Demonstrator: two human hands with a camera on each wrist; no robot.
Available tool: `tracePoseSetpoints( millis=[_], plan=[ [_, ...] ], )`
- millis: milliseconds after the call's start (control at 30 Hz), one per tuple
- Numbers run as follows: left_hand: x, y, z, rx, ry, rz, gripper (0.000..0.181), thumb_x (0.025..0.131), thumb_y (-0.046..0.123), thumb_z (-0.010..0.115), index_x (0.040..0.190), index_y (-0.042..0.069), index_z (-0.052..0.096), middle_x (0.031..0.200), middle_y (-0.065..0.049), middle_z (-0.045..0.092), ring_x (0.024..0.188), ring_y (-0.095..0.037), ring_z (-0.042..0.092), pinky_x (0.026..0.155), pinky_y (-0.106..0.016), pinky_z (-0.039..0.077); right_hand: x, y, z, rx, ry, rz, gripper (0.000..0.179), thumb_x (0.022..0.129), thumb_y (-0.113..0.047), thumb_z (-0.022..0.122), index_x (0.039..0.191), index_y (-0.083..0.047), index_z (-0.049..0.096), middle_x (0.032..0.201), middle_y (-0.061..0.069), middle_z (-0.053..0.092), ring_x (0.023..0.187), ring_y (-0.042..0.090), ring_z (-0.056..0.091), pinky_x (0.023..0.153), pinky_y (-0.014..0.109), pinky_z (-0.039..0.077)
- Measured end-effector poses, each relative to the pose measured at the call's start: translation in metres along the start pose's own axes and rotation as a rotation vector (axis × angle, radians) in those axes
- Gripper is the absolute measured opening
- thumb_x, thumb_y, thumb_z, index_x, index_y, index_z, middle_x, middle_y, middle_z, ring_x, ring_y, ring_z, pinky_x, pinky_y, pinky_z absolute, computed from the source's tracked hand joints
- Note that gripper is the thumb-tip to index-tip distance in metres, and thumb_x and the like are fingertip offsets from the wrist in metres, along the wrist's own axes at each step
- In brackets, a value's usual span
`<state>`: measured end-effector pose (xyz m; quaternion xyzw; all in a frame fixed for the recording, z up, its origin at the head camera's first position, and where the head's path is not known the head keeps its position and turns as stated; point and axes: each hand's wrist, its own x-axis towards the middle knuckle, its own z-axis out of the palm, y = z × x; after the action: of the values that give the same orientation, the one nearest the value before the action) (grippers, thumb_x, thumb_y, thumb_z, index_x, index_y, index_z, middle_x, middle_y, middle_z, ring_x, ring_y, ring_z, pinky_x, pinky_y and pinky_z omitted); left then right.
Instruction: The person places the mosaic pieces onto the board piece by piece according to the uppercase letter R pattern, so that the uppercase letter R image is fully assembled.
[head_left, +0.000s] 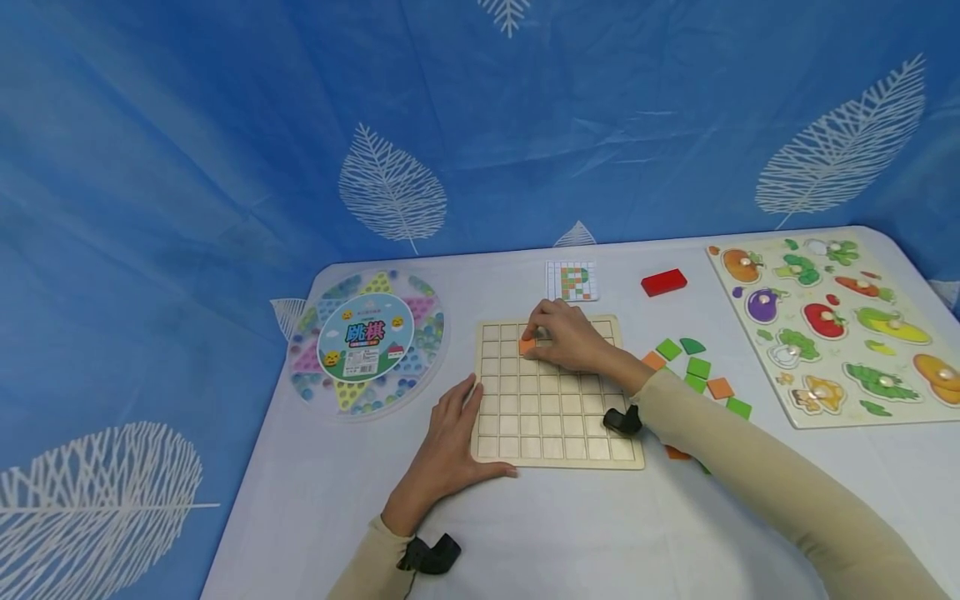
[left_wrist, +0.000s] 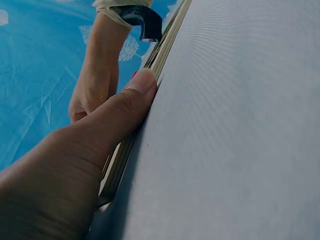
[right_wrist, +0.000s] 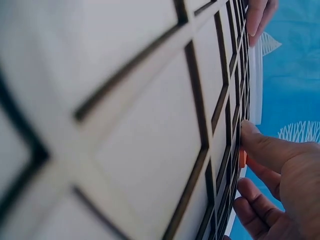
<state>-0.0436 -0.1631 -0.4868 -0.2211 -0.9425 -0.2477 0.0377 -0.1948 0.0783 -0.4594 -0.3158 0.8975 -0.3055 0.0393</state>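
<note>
A square wooden grid board (head_left: 529, 425) lies flat on the table in the head view. Near its top edge, left of the middle, my right hand (head_left: 566, 333) pinches an orange square tile (head_left: 527, 345) between thumb and fingers, at a cell of the grid. The right wrist view shows only a sliver of the orange tile (right_wrist: 243, 158) under the thumb. My left hand (head_left: 450, 446) rests against the board's lower left corner, its fingers along the left side and the thumb (left_wrist: 122, 107) stretched along the near edge. Behind the board lies a small pattern card (head_left: 576, 283) with orange and green squares.
Loose green tiles (head_left: 699, 367) and orange tiles (head_left: 721, 388) lie right of the board, some partly under the right forearm. A red block (head_left: 663, 282) sits farther back. At right is a vegetable puzzle board (head_left: 847, 325); at left, a round Chinese checkers set (head_left: 366, 342).
</note>
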Motion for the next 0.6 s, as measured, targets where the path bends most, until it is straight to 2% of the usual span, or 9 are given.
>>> tracePoseSetpoints(
  millis=[367,600],
  plan=[
    [-0.0004,-0.0006,0.0009,0.012,0.001,-0.006,0.127,0.058,0.06,0.088,0.153,-0.001,0.028,0.157,-0.018,0.027,0.138,-0.036,0.032,0.105,-0.053,0.034,0.0004,-0.0018,0.0002,-0.009,-0.004,0.008,0.021,0.08,-0.028,0.081,0.092,-0.015,0.071,0.112,0.007,0.059,0.105,0.028,0.052,0.094,0.056,0.038],
    [0.0012,-0.0006,0.0002,-0.033,-0.026,-0.037,0.127,0.059,0.06,0.087,0.154,0.002,0.026,0.159,-0.017,0.024,0.141,-0.036,0.03,0.106,-0.055,0.033,0.0007,-0.0023,-0.0003,-0.024,-0.017,0.005,0.022,0.081,-0.029,0.081,0.093,-0.014,0.07,0.113,0.007,0.058,0.106,0.028,0.051,0.094,0.055,0.038]
  ],
)
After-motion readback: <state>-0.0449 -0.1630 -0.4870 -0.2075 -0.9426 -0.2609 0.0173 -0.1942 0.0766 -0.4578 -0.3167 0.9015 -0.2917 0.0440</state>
